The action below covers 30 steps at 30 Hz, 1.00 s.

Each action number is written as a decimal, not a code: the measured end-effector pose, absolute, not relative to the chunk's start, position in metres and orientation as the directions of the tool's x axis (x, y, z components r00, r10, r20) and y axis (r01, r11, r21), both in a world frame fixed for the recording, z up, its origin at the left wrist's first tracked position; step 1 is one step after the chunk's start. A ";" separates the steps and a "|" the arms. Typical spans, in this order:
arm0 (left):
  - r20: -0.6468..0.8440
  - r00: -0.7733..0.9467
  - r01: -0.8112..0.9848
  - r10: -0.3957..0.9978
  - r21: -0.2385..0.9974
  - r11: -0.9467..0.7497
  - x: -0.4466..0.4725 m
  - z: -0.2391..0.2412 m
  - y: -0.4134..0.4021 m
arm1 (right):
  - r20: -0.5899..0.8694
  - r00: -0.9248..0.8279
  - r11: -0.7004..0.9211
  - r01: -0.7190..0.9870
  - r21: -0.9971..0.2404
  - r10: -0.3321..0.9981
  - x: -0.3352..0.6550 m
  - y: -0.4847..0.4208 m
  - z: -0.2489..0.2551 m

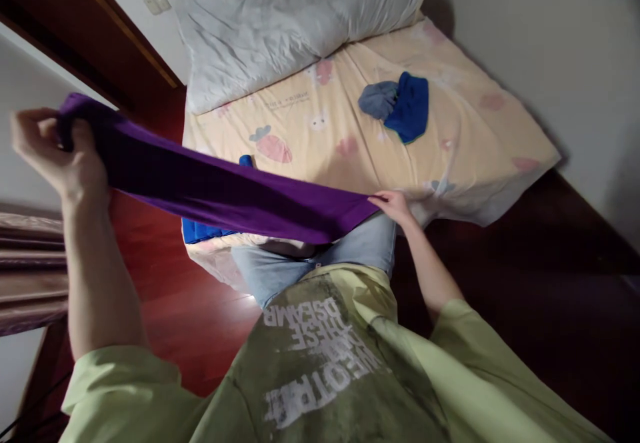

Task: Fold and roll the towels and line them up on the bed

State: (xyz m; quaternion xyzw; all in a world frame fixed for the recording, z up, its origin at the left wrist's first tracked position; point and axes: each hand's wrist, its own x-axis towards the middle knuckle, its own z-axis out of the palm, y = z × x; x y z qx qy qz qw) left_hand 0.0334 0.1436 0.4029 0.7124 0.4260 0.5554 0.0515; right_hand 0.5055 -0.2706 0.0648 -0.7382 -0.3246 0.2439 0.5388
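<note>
A long strip of purple cloth point(240, 190) is stretched slantwise across my front, over the near edge of the bed. My left hand point(67, 146) is raised at the far left, its fingers closed around one end. Lower and to the right, my right hand point(393, 204) pinches the opposite end between thumb and fingers. The cloth looks folded lengthwise, dark in its shaded middle and brighter along the edges. Behind it, a folded blue item point(203, 230) on the bed's near left corner is partly hidden. A small blue piece point(246, 160) shows above the cloth's upper edge.
The bed point(320, 123) has a peach sheet with carrot prints. A grey-white quilt point(295, 23) is heaped at its far side. A grey cloth point(379, 100) and a blue cloth point(410, 106) lie together on the right. Curtains point(33, 273) hang at the left.
</note>
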 end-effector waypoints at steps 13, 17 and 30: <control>0.371 0.160 0.463 0.915 0.790 -0.401 0.097 0.325 0.151 | 0.312 0.917 -0.243 0.372 -0.896 0.250 0.658 -0.296 0.189; 0.389 0.243 0.405 0.889 0.792 -0.457 0.112 0.318 0.153 | 0.374 0.888 -0.260 0.440 -0.860 0.266 0.679 -0.310 0.225; 0.517 0.330 0.022 0.790 0.832 -0.554 0.110 0.304 0.135 | 0.496 0.868 -0.128 0.493 -0.861 0.012 0.709 -0.339 0.290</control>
